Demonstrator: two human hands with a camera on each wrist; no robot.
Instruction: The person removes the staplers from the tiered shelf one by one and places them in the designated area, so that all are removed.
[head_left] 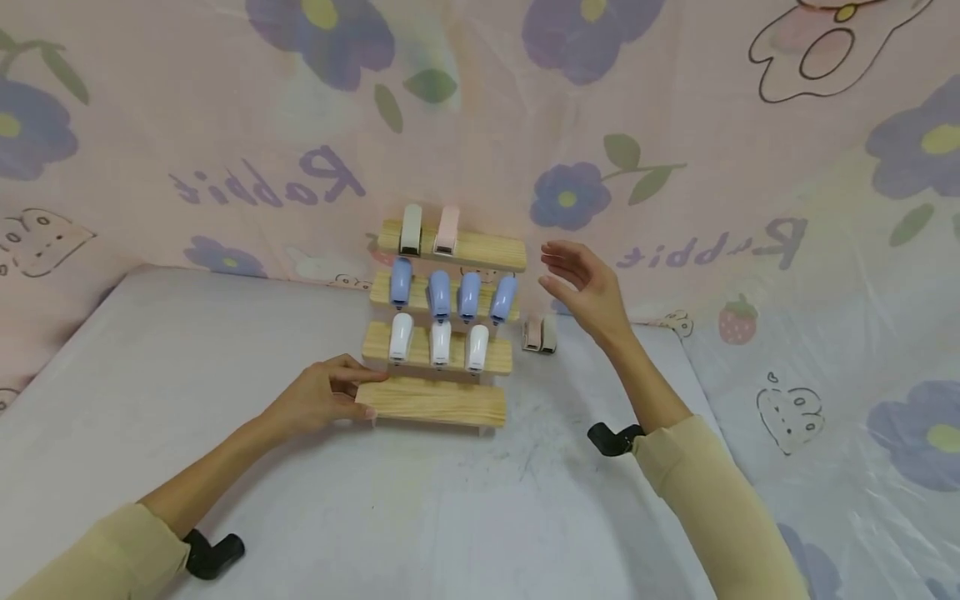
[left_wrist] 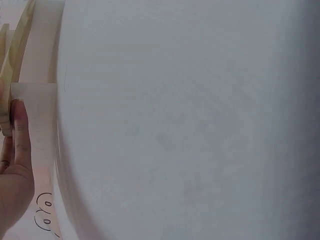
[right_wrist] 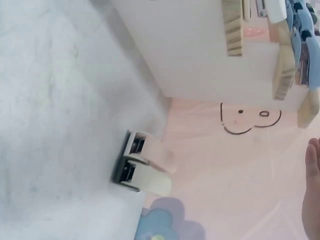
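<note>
Your right grip [head_left: 591, 292] is empty, fingers relaxed, near the right end of the top shelf [head_left: 489, 249]. The 2 staplers [head_left: 534, 335] stand on the bench [head_left: 330, 517] below it and leftward, long axes pointing wallward, farther from your left grip [head_left: 318, 396], which pinches the bottom shelf [head_left: 435, 402].

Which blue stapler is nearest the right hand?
The rightmost blue stapler on the second shelf from the top; the other three blue staplers sit farther from the right hand.
</note>
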